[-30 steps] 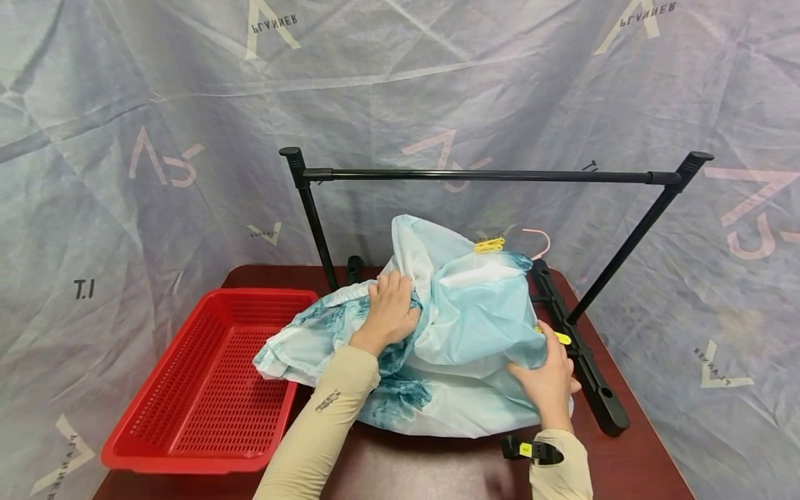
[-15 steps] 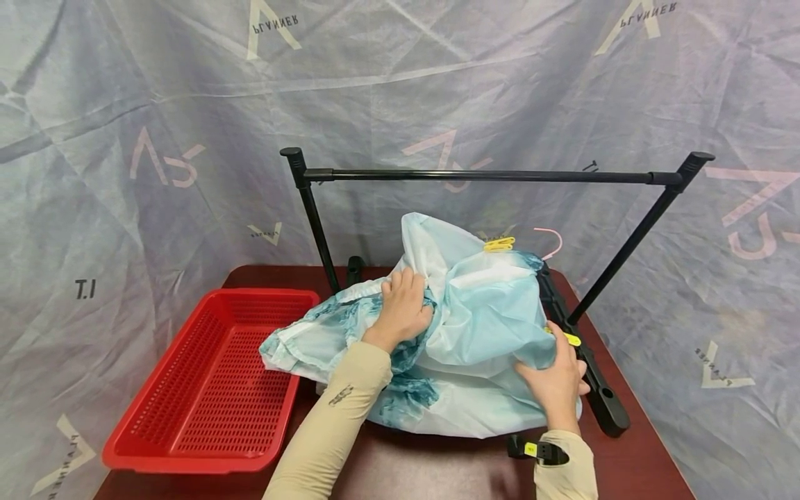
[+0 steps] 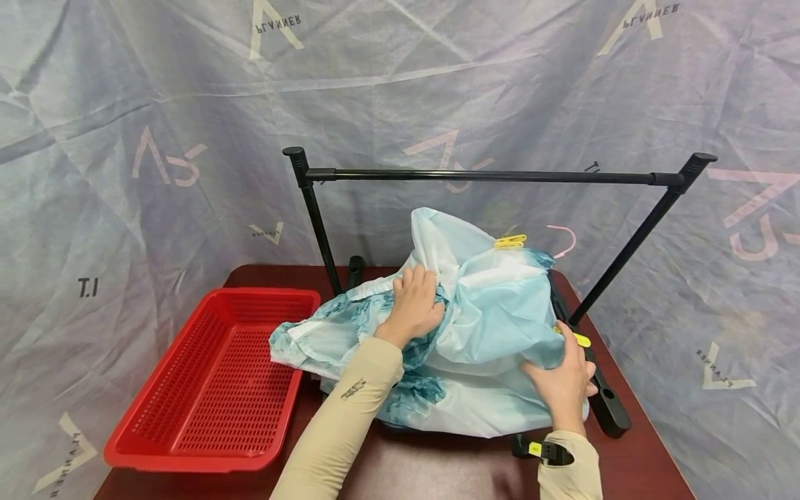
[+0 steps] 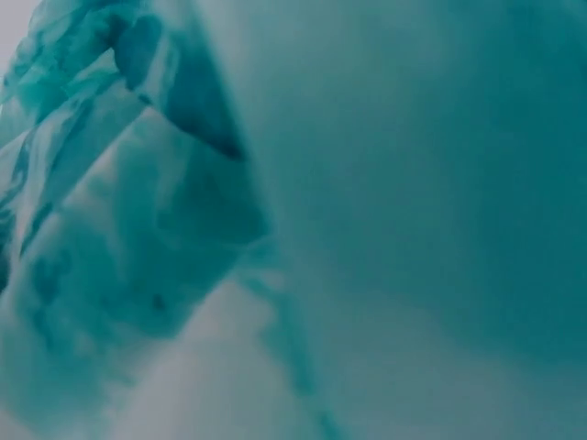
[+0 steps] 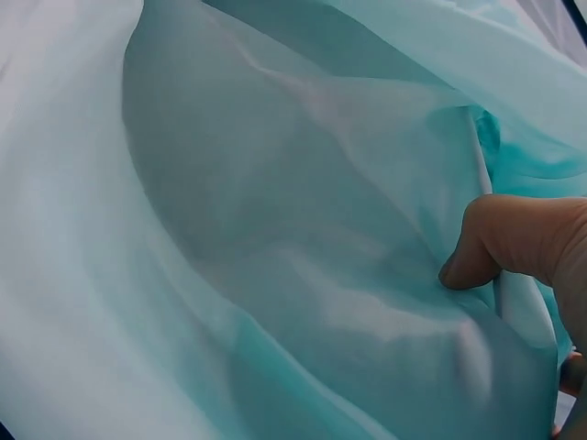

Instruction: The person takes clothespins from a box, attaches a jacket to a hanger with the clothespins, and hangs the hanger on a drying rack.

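Observation:
A thin light-blue and white garment (image 3: 500,312) with teal patches lies bunched over the table's middle, partly over the basket's right rim. My left hand (image 3: 412,305) grips its gathered part from above. Cloth fills the left wrist view. My right hand (image 3: 562,378) holds the garment's right edge, and in the right wrist view the thumb (image 5: 481,247) presses on the cloth with the other fingers mostly hidden behind it. A yellow clothespin (image 3: 581,340) sticks out beside the right fingers. Another yellow clothespin (image 3: 510,242) sits at the top edge, near a pink hanger hook (image 3: 569,239).
A red perforated basket (image 3: 206,458) stands on the left of the dark red table (image 3: 437,472). Behind the garment rises a black rack with a horizontal bar (image 3: 475,176). The rack's right foot (image 3: 609,413) lies along the table's right side. A grey printed sheet (image 3: 156,229) hangs behind.
Both hands have shifted slightly right, carrying the garment, clothespins and hanger hook with them. The garment's left end has slid a little off the basket. Both hands keep their hold.

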A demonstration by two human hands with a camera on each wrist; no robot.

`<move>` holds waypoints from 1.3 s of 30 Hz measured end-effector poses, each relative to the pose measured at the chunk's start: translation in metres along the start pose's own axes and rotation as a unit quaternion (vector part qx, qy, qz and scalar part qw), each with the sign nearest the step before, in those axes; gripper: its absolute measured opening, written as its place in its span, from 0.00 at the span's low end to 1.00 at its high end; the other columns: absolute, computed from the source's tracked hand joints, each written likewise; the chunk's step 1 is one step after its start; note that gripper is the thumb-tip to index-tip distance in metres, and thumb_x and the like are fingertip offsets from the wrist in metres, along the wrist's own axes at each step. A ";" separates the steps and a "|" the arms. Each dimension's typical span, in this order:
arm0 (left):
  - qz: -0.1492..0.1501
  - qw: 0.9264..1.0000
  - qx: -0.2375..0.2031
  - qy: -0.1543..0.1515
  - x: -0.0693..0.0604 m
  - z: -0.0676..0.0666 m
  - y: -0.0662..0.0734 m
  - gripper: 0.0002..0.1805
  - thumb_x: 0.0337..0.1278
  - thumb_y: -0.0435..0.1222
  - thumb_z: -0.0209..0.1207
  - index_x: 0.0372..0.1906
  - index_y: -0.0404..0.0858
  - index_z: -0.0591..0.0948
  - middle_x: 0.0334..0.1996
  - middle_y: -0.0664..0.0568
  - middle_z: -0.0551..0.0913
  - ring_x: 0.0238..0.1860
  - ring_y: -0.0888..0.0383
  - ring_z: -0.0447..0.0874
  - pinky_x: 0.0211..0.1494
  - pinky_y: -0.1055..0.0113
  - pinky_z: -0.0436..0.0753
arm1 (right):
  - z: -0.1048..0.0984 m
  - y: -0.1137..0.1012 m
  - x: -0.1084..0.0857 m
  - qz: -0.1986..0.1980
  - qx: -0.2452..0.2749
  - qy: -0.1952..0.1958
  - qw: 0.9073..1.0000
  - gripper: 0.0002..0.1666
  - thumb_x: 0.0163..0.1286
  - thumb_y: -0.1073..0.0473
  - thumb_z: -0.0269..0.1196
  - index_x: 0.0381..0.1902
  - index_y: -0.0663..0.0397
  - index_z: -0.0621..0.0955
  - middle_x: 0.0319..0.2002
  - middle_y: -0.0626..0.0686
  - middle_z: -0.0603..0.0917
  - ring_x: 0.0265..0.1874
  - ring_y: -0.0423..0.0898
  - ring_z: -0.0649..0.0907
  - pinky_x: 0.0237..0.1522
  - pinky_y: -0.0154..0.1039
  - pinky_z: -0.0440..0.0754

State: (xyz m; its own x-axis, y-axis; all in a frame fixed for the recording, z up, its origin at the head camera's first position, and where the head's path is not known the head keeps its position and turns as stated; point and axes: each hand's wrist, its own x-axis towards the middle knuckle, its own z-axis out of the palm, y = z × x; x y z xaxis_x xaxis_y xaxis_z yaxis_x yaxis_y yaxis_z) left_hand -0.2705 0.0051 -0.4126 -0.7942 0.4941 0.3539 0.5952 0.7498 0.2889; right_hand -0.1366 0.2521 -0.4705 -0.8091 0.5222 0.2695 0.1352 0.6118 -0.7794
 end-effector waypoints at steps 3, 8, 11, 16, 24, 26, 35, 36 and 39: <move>0.000 1.000 -0.001 -0.005 0.003 0.001 0.004 0.07 0.61 0.36 0.47 0.33 0.41 0.60 0.35 0.49 0.56 0.38 0.50 0.51 0.39 0.58 0.46 | -0.002 0.001 0.000 0.002 0.002 0.003 1.000 0.57 0.48 0.61 0.77 0.75 0.43 0.63 0.68 0.69 0.65 0.58 0.70 0.61 0.52 0.76 0.49; 0.000 1.000 -0.007 -0.010 0.006 0.002 0.010 0.07 0.61 0.35 0.47 0.33 0.41 0.60 0.35 0.48 0.55 0.38 0.50 0.51 0.40 0.58 0.46 | -0.006 0.002 0.001 0.005 0.005 0.008 1.000 0.57 0.48 0.60 0.76 0.75 0.43 0.63 0.68 0.69 0.65 0.59 0.69 0.61 0.52 0.75 0.49; 0.000 1.000 -0.008 -0.009 0.008 0.003 0.014 0.07 0.61 0.35 0.47 0.33 0.41 0.60 0.35 0.48 0.56 0.38 0.50 0.51 0.39 0.58 0.46 | -0.007 0.002 0.001 0.004 0.007 0.016 1.000 0.57 0.48 0.60 0.76 0.75 0.44 0.64 0.68 0.69 0.65 0.58 0.70 0.61 0.51 0.75 0.49; 0.002 1.000 -0.015 -0.006 0.012 0.006 0.022 0.07 0.60 0.35 0.47 0.33 0.41 0.60 0.35 0.49 0.55 0.37 0.50 0.51 0.39 0.58 0.45 | -0.008 0.005 0.002 0.008 0.007 0.027 1.000 0.57 0.48 0.60 0.76 0.75 0.43 0.63 0.67 0.68 0.66 0.58 0.70 0.61 0.51 0.75 0.50; 0.002 1.000 -0.017 0.005 0.016 0.010 0.030 0.09 0.59 0.34 0.48 0.32 0.42 0.59 0.35 0.50 0.55 0.37 0.51 0.50 0.39 0.59 0.45 | -0.012 0.007 0.002 0.022 0.011 0.034 0.999 0.58 0.47 0.61 0.77 0.75 0.40 0.63 0.68 0.68 0.66 0.59 0.70 0.59 0.52 0.75 0.48; 0.002 1.000 -0.018 0.005 0.016 0.012 0.031 0.09 0.60 0.35 0.48 0.32 0.42 0.59 0.35 0.50 0.55 0.37 0.51 0.50 0.39 0.59 0.45 | -0.013 0.007 0.002 0.024 0.010 0.036 0.999 0.58 0.47 0.61 0.77 0.75 0.41 0.63 0.68 0.68 0.66 0.59 0.71 0.59 0.53 0.75 0.48; 0.010 1.000 -0.026 0.011 0.020 0.018 0.040 0.08 0.60 0.35 0.47 0.32 0.42 0.58 0.35 0.50 0.54 0.37 0.51 0.50 0.40 0.60 0.45 | -0.018 0.009 0.002 0.030 0.001 0.054 0.998 0.58 0.46 0.62 0.78 0.74 0.43 0.65 0.68 0.68 0.66 0.57 0.72 0.60 0.49 0.75 0.50; 0.010 0.999 -0.028 0.012 0.021 0.018 0.042 0.08 0.60 0.35 0.47 0.32 0.42 0.58 0.35 0.50 0.54 0.37 0.51 0.50 0.40 0.60 0.45 | -0.018 0.009 0.002 0.031 0.001 0.055 0.998 0.58 0.45 0.62 0.78 0.74 0.43 0.65 0.68 0.68 0.66 0.57 0.72 0.60 0.49 0.74 0.50; 0.011 0.999 -0.031 0.014 0.022 0.020 0.044 0.09 0.60 0.34 0.48 0.31 0.41 0.59 0.35 0.50 0.55 0.37 0.51 0.51 0.40 0.60 0.45 | -0.019 0.010 0.002 0.037 -0.002 0.055 0.998 0.58 0.45 0.62 0.77 0.74 0.42 0.64 0.68 0.67 0.67 0.57 0.71 0.60 0.49 0.72 0.50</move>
State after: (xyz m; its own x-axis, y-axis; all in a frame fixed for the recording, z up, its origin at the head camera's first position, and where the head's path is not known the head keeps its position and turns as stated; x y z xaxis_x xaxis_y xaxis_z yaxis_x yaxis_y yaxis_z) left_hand -0.2642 0.0572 -0.4097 -0.7774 0.4966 0.3861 0.6198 0.7093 0.3357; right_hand -0.1262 0.2704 -0.4673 -0.7287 0.6285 0.2719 0.1954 0.5714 -0.7971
